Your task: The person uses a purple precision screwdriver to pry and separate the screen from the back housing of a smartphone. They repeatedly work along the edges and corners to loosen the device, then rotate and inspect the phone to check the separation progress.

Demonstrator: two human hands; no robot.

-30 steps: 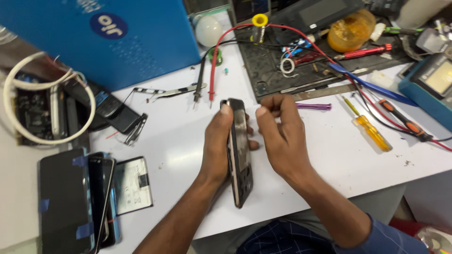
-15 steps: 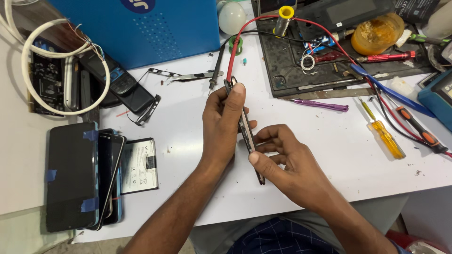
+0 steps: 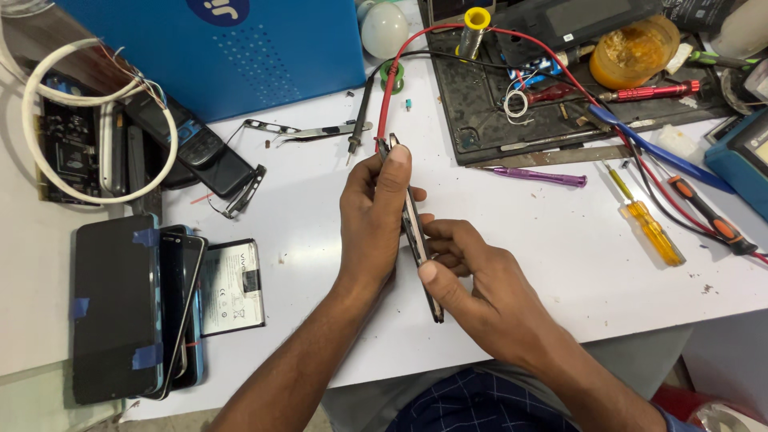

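Since half a second earlier, both hands had shifted slightly with the phone point(image 3: 416, 232), which was turned edge-on to me. From the left, my left hand point(image 3: 372, 216) gripped its far end and side. Its long axis ran away from me, above the table point(image 3: 560, 264). My right hand point(image 3: 472, 288) pinched the near edge, thumb along it.

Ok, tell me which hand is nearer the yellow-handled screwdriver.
Right. The right hand lies just left of the yellow-handled screwdriver, gripping the phone; the left hand sits farther left, beyond the phone.
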